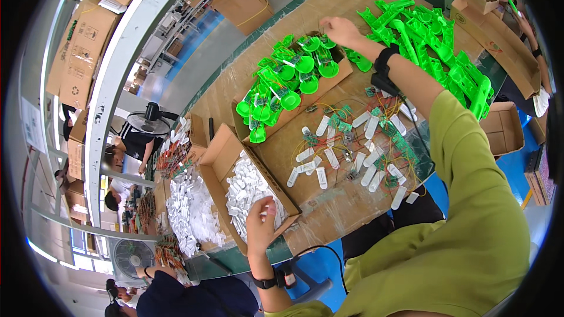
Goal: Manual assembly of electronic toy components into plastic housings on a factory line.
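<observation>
My left hand (pixel 260 223) is over a cardboard box (pixel 220 161) full of small white plastic pieces (pixel 242 191), and its fingertips pinch one of them. My right hand (pixel 341 29) reaches to the far end of another cardboard box (pixel 345 70) heaped with bright green plastic parts (pixel 288 79). Its fingers curl down among the parts, and the grip is hidden. Both wrists carry black bands. Between the boxes, several white pieces and small circuit boards with coloured wires (pixel 358 147) lie spread on the cardboard-covered table (pixel 341 205).
A pile of larger green plastic frames (pixel 435 53) lies past my right arm. Open cardboard boxes (pixel 505 126) stand at the table's right edge. More white pieces (pixel 188 211) and wired boards lie on the left, where other people sit beside a fan (pixel 147 122).
</observation>
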A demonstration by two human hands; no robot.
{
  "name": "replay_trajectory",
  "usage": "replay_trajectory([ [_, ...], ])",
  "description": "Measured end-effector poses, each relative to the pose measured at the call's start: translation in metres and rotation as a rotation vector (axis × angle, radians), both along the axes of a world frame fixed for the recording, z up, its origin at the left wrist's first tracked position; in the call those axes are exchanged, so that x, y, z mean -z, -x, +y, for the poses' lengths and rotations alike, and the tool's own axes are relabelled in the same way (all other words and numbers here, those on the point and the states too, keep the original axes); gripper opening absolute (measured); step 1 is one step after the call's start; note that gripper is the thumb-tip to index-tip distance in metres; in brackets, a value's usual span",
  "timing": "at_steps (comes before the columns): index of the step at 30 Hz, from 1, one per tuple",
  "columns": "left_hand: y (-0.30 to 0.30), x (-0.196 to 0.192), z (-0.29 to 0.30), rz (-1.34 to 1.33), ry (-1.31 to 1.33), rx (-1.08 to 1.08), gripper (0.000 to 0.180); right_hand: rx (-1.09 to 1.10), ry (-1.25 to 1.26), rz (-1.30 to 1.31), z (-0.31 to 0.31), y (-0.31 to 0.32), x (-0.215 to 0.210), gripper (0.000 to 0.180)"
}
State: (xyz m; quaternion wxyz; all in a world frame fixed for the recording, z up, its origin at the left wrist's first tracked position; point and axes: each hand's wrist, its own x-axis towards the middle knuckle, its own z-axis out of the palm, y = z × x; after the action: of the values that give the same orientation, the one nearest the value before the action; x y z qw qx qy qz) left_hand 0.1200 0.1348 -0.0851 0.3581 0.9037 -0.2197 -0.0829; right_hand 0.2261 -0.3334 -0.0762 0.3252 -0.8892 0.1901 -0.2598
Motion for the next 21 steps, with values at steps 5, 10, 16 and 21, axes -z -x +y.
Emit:
replay_trajectory([
  [5, 0.001, 0.025, 0.017, 0.075, 0.041, -0.044, 0.025, -0.053, 0.329, -0.067, -0.041, -0.009, 0.041, 0.029],
  [10, 0.002, 0.031, 0.021, 0.119, 0.067, -0.093, 0.024, 0.09, 0.482, 0.115, -0.041, -0.006, 0.03, 0.021],
  [16, -0.007, 0.023, 0.024, 0.024, 0.001, -0.082, 0.023, 0.132, 0.201, 0.197, -0.107, 0.048, 0.008, 0.023],
  [21, -0.03, 0.015, 0.023, -0.146, -0.137, 0.009, 0.025, -0.31, -1.084, -0.058, -0.075, 0.143, 0.008, 0.006],
])
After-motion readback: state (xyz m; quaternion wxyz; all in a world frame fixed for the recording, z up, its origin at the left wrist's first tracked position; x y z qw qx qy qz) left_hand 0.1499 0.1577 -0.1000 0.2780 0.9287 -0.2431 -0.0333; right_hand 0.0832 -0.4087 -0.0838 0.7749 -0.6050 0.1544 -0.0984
